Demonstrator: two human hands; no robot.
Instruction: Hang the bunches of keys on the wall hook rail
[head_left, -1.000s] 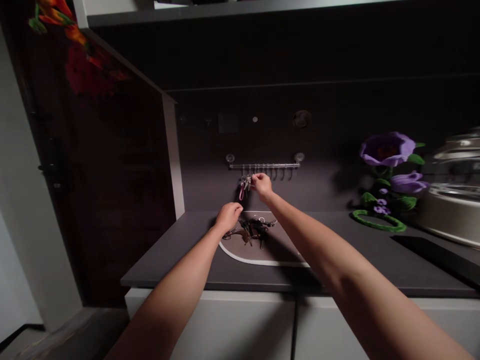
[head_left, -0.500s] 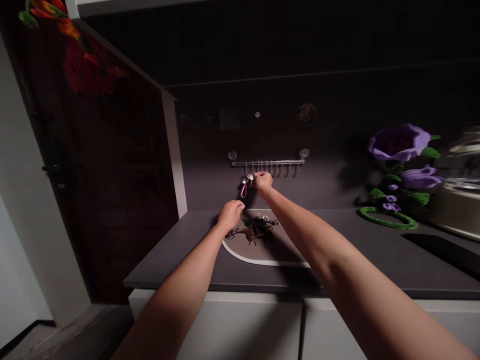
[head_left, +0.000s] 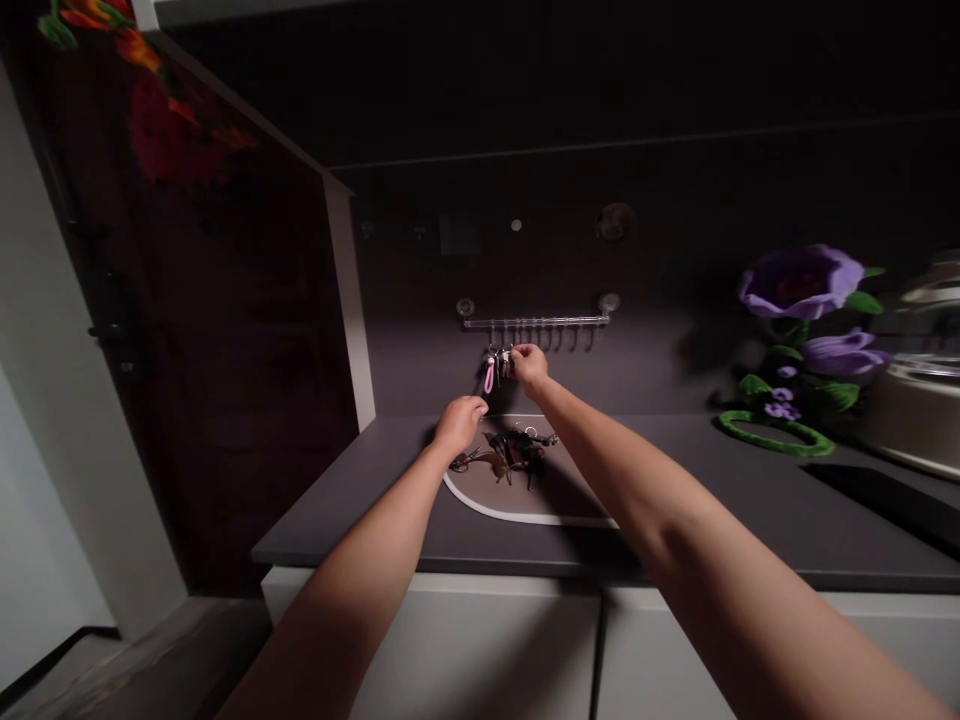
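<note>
A clear rail point(head_left: 536, 323) with a row of hooks is fixed to the dark wall. My right hand point(head_left: 529, 368) is just below it, finger and thumb pinched on small metal keys point(head_left: 505, 360). Left of them a pink strap point(head_left: 490, 375) hangs beneath the rail. My left hand point(head_left: 460, 424) is lower, above the left end of a mat point(head_left: 495, 510), its fingers closed; what they hold, if anything, is hidden. On the mat lies a tangled heap of dark straps and key rings point(head_left: 517, 455), partly behind my left hand.
Purple fabric flowers point(head_left: 802, 285) with a green ring base point(head_left: 776, 433) stand on the right of the counter point(head_left: 337, 500). Beside them is a pale appliance with a clear top point(head_left: 915, 400). A dark flat object point(head_left: 892, 505) lies in front. A dark door point(head_left: 240, 400) is at left.
My right hand stays at the rail, and the keys beside it have shifted slightly and show more plainly. The pink strap now hangs straighter. My left hand has hardly moved.
</note>
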